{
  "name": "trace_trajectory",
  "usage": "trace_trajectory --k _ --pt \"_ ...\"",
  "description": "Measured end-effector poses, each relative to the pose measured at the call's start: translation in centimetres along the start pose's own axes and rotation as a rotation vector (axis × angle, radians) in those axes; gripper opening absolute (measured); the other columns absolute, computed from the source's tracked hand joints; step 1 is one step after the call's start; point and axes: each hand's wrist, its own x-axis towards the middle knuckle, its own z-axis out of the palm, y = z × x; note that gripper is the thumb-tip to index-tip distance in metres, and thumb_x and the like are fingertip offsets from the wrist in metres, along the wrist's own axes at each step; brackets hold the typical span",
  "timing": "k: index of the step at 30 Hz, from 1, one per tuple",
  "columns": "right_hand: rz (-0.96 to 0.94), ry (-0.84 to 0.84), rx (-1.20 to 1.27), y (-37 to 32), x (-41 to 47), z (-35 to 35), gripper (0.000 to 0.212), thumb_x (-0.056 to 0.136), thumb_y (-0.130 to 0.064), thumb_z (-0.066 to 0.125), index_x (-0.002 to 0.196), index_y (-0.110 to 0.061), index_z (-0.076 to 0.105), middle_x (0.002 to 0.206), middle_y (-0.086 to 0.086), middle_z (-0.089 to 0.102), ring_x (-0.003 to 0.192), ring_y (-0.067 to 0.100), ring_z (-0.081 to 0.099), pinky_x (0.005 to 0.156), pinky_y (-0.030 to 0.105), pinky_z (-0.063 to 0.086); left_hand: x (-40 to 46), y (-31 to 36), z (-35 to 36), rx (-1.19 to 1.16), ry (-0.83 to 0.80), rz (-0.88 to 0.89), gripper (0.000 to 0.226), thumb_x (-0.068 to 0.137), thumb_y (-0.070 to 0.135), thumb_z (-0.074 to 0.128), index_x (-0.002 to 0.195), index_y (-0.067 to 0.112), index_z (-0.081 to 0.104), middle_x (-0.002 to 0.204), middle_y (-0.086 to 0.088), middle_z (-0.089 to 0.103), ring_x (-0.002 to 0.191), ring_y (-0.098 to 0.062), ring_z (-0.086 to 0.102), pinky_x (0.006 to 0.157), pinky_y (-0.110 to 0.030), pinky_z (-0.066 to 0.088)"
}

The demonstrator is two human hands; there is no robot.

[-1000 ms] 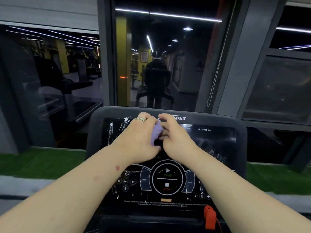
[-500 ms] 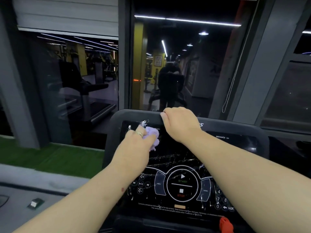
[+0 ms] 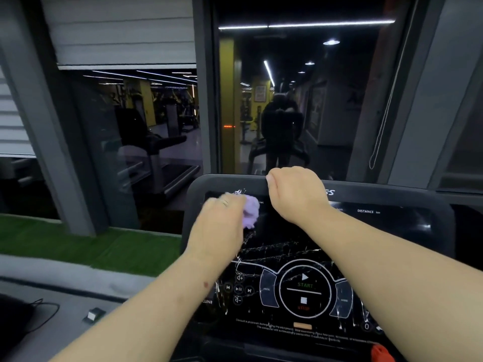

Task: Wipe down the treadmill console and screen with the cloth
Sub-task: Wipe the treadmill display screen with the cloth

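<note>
The left hand [image 3: 217,226] gripped the bunched cloth [image 3: 251,211] against the console [image 3: 441,218] screen's upper left; the right hand [image 3: 295,192] curled over the console's top edge. Wiping lower risked pressing START [image 3: 305,285]. The cloth, a shapeless wad, showed no clear axis.

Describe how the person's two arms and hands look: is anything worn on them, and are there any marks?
Both forearms are bare, with no sleeves, gloves or watch in view. The left hand wears a thin, light metal ring on one finger. The left forearm shows a small reddish spot near its middle. The right hand wears nothing visible, and no marks show on the right forearm.
</note>
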Motion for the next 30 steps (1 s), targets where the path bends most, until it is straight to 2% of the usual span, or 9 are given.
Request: trace_trajectory --k 3,6,8,13,17,20,22,26,30 --pt "0.009 0.003 -0.014 -0.1 0.1 0.0 0.039 0.105 -0.033 0.024 0.077 -0.022 0.048 0.07 -0.003 0.056 0.067 0.027 0.053 0.067 0.041 0.048 1.5 -0.9 -0.5 0.027 0.1 -0.117 0.024 0.078 0.001 0.05 0.093 0.015 0.062 0.089 -0.005 0.063 0.077 -0.029 0.057 0.072 -0.036 0.039" --pt "0.018 0.014 -0.03 -0.2 0.1 0.2 0.039 0.103 -0.034 0.022 0.076 -0.022 0.047 0.07 -0.002 0.057 0.066 0.026 0.052 0.066 0.042 0.048 -0.6 1.8 1.4 0.085 0.04 0.048 0.031 0.077 0.008 0.039 0.095 0.012 0.063 0.092 -0.007 0.062 0.078 -0.029 0.055 0.072 -0.035 0.039" --pt "0.013 0.022 -0.038 -0.2 0.1 0.3 0.039 0.104 -0.034 0.023 0.077 -0.022 0.048 0.07 -0.002 0.057 0.066 0.026 0.052 0.065 0.041 0.047 0.2 1.1 0.5 0.083 0.04 0.065 0.026 0.076 0.004 0.05 0.095 0.012 0.066 0.091 -0.008 0.062 0.074 -0.029 0.054 0.068 -0.035 0.04" --pt "0.012 0.052 -0.048 0.0 0.1 0.6 0.04 0.104 -0.034 0.023 0.076 -0.023 0.049 0.069 -0.004 0.057 0.065 0.024 0.051 0.062 0.038 0.042 1.3 0.6 0.0 0.066 0.135 -0.22 0.026 0.073 -0.002 0.057 0.094 0.007 0.069 0.087 -0.012 0.062 0.069 -0.032 0.052 0.065 -0.034 0.034" --pt "0.0 0.056 -0.06 -0.2 0.2 0.6 0.036 0.102 -0.031 0.025 0.074 -0.022 0.045 0.067 -0.004 0.051 0.064 0.025 0.047 0.06 0.037 0.036 0.6 2.5 1.2 0.112 0.007 0.002 0.041 0.073 0.013 0.033 0.096 0.011 0.066 0.087 -0.008 0.06 0.078 -0.03 0.054 0.069 -0.035 0.031" --pt "0.009 0.062 -0.033 -0.1 0.1 0.5 0.036 0.104 -0.034 0.024 0.077 -0.024 0.046 0.069 -0.004 0.049 0.066 0.025 0.047 0.062 0.038 0.037 1.7 0.0 -0.4 0.051 0.155 -0.138 0.022 0.07 -0.002 0.06 0.088 0.008 0.069 0.082 -0.011 0.063 0.073 -0.034 0.058 0.065 -0.04 0.045" --pt "0.018 0.06 -0.025 -0.1 0.1 0.7 0.036 0.104 -0.035 0.025 0.079 -0.023 0.047 0.072 -0.003 0.054 0.067 0.025 0.048 0.064 0.039 0.039 1.3 1.3 -0.5 0.054 0.189 -0.212 0.029 0.062 -0.008 0.069 0.088 0.004 0.071 0.079 -0.014 0.062 0.069 -0.035 0.058 0.062 -0.041 0.048" --pt "0.024 0.051 -0.015 -0.2 0.0 0.7 0.035 0.105 -0.035 0.027 0.079 -0.023 0.046 0.076 -0.003 0.06 0.069 0.024 0.049 0.068 0.04 0.043 0.4 3.3 1.6 0.141 -0.006 -0.041 0.041 0.075 0.015 0.037 0.103 0.011 0.066 0.095 -0.008 0.059 0.082 -0.03 0.054 0.072 -0.034 0.027" --pt "0.01 0.084 -0.012 0.0 -0.1 0.9 0.034 0.105 -0.036 0.027 0.079 -0.024 0.045 0.074 -0.003 0.058 0.068 0.024 0.046 0.066 0.039 0.039 1.8 0.0 -0.4 0.022 0.213 -0.245 0.023 0.07 -0.003 0.055 0.086 0.006 0.068 0.081 -0.015 0.059 0.067 -0.036 0.055 0.061 -0.039 0.045"
